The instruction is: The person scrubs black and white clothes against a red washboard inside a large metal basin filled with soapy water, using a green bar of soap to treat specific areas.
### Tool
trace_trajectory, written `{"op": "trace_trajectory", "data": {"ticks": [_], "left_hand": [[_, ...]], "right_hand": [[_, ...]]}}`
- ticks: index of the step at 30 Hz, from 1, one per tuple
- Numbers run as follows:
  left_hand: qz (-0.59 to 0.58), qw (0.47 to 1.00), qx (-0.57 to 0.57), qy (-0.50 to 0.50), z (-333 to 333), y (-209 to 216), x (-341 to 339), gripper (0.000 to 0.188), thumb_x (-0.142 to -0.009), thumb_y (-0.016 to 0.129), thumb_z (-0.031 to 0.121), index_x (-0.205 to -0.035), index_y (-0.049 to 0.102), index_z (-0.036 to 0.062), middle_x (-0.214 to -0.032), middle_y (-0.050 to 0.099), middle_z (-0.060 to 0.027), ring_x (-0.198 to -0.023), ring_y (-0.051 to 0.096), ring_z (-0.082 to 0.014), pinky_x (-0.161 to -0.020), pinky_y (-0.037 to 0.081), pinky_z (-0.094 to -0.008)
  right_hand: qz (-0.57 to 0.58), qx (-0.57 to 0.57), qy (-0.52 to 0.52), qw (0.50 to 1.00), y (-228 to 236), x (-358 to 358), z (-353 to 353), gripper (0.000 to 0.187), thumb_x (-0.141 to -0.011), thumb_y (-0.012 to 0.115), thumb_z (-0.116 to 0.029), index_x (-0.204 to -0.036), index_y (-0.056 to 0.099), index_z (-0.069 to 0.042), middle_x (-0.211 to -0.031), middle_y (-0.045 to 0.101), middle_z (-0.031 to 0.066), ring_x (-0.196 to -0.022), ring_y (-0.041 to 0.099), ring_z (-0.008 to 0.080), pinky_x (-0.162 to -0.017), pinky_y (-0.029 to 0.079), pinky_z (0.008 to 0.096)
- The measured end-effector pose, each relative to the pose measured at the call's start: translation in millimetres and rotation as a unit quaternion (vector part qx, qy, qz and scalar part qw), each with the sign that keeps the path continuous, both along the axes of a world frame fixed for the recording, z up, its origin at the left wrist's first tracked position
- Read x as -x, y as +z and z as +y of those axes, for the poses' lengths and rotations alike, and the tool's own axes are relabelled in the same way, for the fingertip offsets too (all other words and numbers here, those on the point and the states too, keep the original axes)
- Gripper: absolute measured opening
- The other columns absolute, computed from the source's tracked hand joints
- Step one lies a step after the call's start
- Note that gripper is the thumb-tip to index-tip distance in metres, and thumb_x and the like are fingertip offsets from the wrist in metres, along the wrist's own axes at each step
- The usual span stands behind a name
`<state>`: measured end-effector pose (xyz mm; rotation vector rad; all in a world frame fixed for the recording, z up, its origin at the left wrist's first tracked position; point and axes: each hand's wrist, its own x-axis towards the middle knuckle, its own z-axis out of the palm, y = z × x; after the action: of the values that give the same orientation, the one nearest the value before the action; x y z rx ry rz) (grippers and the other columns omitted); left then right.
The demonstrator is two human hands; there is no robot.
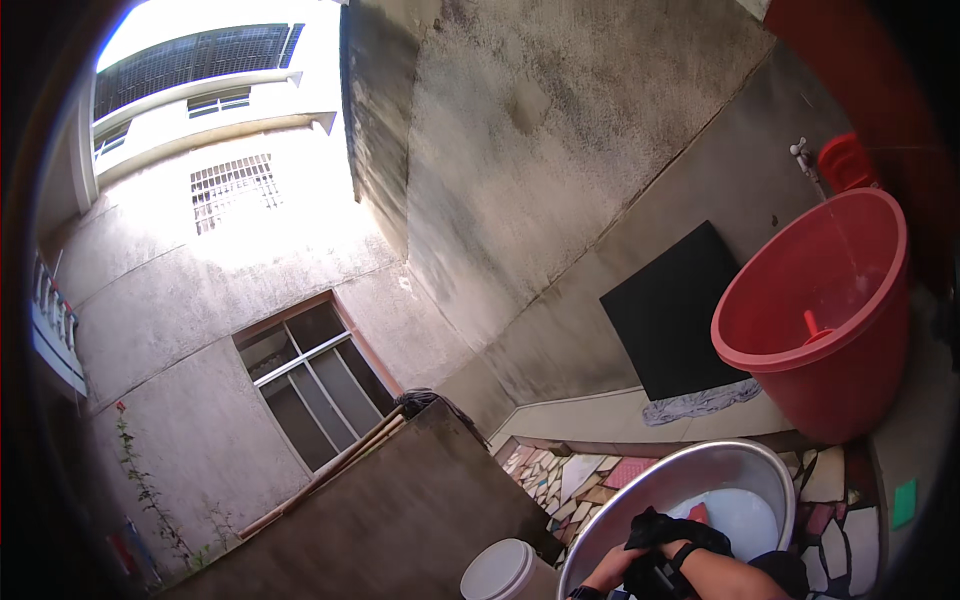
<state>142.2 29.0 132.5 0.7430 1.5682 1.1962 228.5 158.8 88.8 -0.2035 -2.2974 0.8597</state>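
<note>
Black wet-looking cloth (655,528) is bunched up over a large silver metal basin (765,452) at the lower right. Fingers closed, my left hand (612,570) grips the cloth from its left side. My right hand (678,550) holds the same cloth close beside it, and a dark band circles that wrist. Folds of the fabric hide most of my fingertips. Whitish, cloudy water (745,515) lies in the basin, with a small red object (698,513) partly behind the cloth; its kind is unclear.
A big red tub (820,400) stands at the right beneath a running tap (800,150), with a red-handled item (812,325) inside. A black panel (680,310) leans on the wall. Left of the basin stands a lidded white bucket (497,570). A green piece (904,503) lies far right.
</note>
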Motion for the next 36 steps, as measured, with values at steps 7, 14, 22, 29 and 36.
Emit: {"op": "trace_trajectory", "data": {"ticks": [7, 14, 22, 29, 36], "left_hand": [[0.238, 0.963, -0.083, 0.099, -17, -37, 34, 0.034, -0.081, 0.062, 0.019, -0.108, 0.057, -0.0006, -0.097, 0.060, -0.0078, -0.086, 0.055, -0.0140, -0.075, 0.043, -0.0243], [-0.036, 0.972, 0.015, 0.232, -49, -41, 95, 0.030, -0.083, 0.052, 0.012, -0.108, 0.051, -0.0030, -0.096, 0.062, -0.0152, -0.088, 0.062, -0.0282, -0.081, 0.050, -0.0417], [-0.104, 0.975, 0.035, 0.195, -106, -44, 176, 0.018, -0.075, 0.061, 0.010, -0.088, 0.061, -0.0027, -0.081, 0.065, -0.0131, -0.071, 0.065, -0.0267, -0.068, 0.054, -0.0403], [-0.160, 0.967, -0.003, 0.200, -132, -51, 182, 0.027, -0.084, 0.056, 0.017, -0.102, 0.058, -0.0035, -0.093, 0.065, -0.0141, -0.083, 0.065, -0.0265, -0.079, 0.051, -0.0414], [-0.113, 0.944, -0.140, 0.278, -104, -22, 128, 0.058, -0.078, 0.063, 0.007, -0.129, 0.037, 0.0003, -0.107, 0.057, -0.0157, -0.092, 0.060, -0.0242, -0.082, 0.048, -0.0357]], "right_hand": [[-0.132, 0.219, 0.085, 0.963, 6, -6, -24, 0.028, -0.079, 0.055, -0.019, -0.100, 0.058, -0.001, -0.090, 0.062, 0.0117, -0.074, 0.061, 0.0230, -0.065, 0.051, 0.0341], [-0.247, 0.377, 0.170, 0.876, 35, -29, -8, 0.035, -0.087, 0.048, -0.014, -0.119, 0.048, 0.000, -0.099, 0.061, 0.0119, -0.076, 0.065, 0.0214, -0.058, 0.055, 0.0297], [0.228, 0.560, -0.142, 0.784, 34, -89, 82, 0.019, -0.088, 0.042, -0.011, -0.103, 0.051, -0.002, -0.091, 0.060, 0.0103, -0.066, 0.061, 0.0222, -0.053, 0.051, 0.0317], [0.373, 0.323, -0.397, 0.774, 52, -148, 118, 0.019, -0.091, 0.045, -0.014, -0.100, 0.052, 0.001, -0.088, 0.059, 0.0085, -0.068, 0.057, 0.0148, -0.057, 0.047, 0.0277], [0.045, 0.292, -0.244, 0.924, 25, -120, 117, 0.023, -0.085, 0.058, -0.024, -0.101, 0.059, -0.007, -0.086, 0.059, 0.0009, -0.077, 0.054, 0.0101, -0.066, 0.043, 0.0249]]}}
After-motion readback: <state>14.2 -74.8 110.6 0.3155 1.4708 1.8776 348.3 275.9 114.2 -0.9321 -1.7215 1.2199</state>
